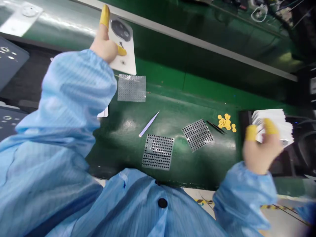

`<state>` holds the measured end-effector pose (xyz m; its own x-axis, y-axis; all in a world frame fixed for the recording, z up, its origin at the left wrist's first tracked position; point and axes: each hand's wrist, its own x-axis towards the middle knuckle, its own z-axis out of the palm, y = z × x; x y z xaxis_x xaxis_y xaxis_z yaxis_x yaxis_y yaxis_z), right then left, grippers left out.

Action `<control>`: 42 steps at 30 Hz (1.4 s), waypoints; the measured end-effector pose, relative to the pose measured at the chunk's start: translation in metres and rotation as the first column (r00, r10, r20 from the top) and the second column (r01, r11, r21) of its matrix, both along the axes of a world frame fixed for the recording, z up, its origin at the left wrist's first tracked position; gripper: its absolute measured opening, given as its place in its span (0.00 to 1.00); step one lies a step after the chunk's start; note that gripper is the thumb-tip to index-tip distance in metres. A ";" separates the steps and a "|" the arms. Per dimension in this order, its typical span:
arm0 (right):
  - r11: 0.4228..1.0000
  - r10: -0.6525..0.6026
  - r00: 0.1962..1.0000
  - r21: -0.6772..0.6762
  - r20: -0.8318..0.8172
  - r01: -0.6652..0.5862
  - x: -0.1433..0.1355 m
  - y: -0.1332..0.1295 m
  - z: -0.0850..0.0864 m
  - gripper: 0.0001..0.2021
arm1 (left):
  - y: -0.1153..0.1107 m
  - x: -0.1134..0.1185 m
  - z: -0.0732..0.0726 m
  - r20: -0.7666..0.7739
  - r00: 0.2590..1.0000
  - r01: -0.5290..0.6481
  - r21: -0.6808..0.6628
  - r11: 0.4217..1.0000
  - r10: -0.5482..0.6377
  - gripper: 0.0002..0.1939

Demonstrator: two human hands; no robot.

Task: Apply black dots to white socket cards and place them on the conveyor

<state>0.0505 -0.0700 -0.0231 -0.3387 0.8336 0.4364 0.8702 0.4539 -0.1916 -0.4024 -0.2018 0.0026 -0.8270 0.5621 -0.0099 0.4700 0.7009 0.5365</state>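
My left hand (pixel 105 46) is at the back left, with yellow covers on the thumb and forefinger. Those two fingers are spread, and the thumb lies over a white phone back cover (pixel 128 62) with a dark camera block. The other fingers of this hand are hidden. At the far right, my right hand (pixel 261 151) is blurred by motion, its yellow-covered fingertips against a stack of white sheets (pixel 271 115). Whether it grips a sheet does not show. Just left of it are loose yellow finger covers (pixel 225 121) and dark tweezers (pixel 216 127).
On the green bench (pixel 177 108) lie lilac tweezers (pixel 149 124), a clear dotted sheet (pixel 132 88), and two sheets of black dots, one in front (pixel 158 152) and one farther right (pixel 197 135). Dark trays (pixel 12 62) line the left side. A pale rail (pixel 197 41) crosses the back.
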 end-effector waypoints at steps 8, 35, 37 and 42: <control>0.498 0.812 0.556 -0.286 -0.178 -0.819 -0.088 -0.176 -0.080 0.14 | -0.147 0.130 -0.017 0.611 0.789 -0.395 0.421 0.817 0.066 0.19; 0.450 0.732 0.490 -0.204 -0.474 -0.870 -0.094 -0.135 -0.055 0.13 | -0.119 0.236 -0.071 0.926 0.278 -0.281 0.331 0.901 -0.254 0.28; 0.448 0.780 0.474 -0.164 -0.408 -0.879 -0.090 -0.135 -0.053 0.16 | -0.116 0.243 -0.073 0.906 0.347 -0.286 0.347 0.893 -0.241 0.28; 0.431 0.888 0.414 0.051 -0.199 -0.901 -0.097 -0.125 -0.061 0.11 | -0.109 0.239 -0.084 0.805 0.576 -0.242 0.334 0.911 -0.141 0.17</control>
